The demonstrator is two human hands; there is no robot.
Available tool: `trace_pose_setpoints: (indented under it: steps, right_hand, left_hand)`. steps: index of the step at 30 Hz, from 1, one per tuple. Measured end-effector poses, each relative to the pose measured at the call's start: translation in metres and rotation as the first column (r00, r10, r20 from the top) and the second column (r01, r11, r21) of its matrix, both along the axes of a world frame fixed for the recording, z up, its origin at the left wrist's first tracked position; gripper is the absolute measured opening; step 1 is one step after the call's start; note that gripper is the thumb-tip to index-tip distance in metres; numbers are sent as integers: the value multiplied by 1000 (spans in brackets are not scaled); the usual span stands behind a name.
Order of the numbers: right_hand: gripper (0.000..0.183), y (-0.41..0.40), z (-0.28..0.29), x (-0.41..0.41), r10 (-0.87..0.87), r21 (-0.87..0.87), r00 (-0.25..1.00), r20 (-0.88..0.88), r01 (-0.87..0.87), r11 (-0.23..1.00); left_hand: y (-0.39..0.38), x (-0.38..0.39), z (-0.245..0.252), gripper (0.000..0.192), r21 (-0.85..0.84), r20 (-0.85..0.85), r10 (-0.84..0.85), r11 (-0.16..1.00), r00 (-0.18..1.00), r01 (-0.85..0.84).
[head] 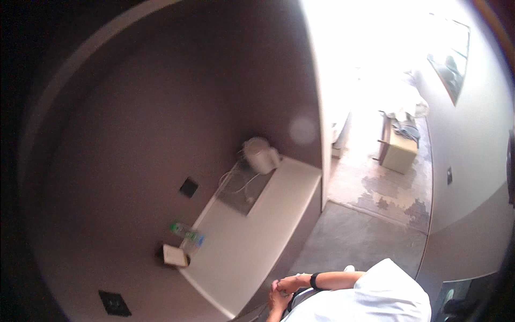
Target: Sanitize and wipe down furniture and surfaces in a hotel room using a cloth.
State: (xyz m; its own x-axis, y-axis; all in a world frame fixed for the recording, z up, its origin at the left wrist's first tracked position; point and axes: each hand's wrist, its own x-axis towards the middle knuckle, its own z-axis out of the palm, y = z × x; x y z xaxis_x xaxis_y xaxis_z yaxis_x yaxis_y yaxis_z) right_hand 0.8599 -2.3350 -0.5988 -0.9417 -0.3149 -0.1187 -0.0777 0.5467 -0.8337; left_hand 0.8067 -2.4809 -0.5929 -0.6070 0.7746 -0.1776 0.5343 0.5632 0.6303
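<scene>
My right hand [290, 283], with a black band at its wrist, meets my left hand [277, 298] in front of my white shirt, low in the picture. The fingers overlap, and whether anything small lies between them cannot be told. Beside the hands runs a white counter [257, 237]. On it are a white electric kettle [257, 153] with a pale cord, a grey tray [241, 189] under the cord, a clear bottle [187, 232] with green and blue parts, and a small beige box [175, 256] at the near end.
Dark wall sockets [114, 303] sit left of the counter. Past the wall's edge, a patterned carpet [370, 181] holds a bench [400, 151] with cloths on it. A framed mirror or picture [452, 60] hangs on the right wall. Grey floor [362, 233] lies between.
</scene>
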Motion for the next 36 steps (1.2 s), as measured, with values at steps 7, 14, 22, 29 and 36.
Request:
trace_pose_setpoints:
  steps: [7,14,22,29,36]
  right_hand:
    - [33,71,-21,105,-421,-65,904,68,425,903]
    - [32,139,-4,186,-579,24,750,321,604,797]
    - [21,227,-54,221,-781,154,597,186,767,623]
    - [21,338,-66,297,-909,190,342,236,902,389]
    - [21,433,-22,346,-981,136,24,190,989,51]
  left_hand:
    - [98,56,-19,42,-203,100,-244,944,965,260]
    - [180,80,-36,26,-285,112,-586,754,802,591]
    - [304,104,-36,24,-165,-6,-816,571,578,804]
    - [462,115,-66,27,-293,320,-835,362,447,885]
    - [612,158,-46,27,-128,383,-890,213,246,969]
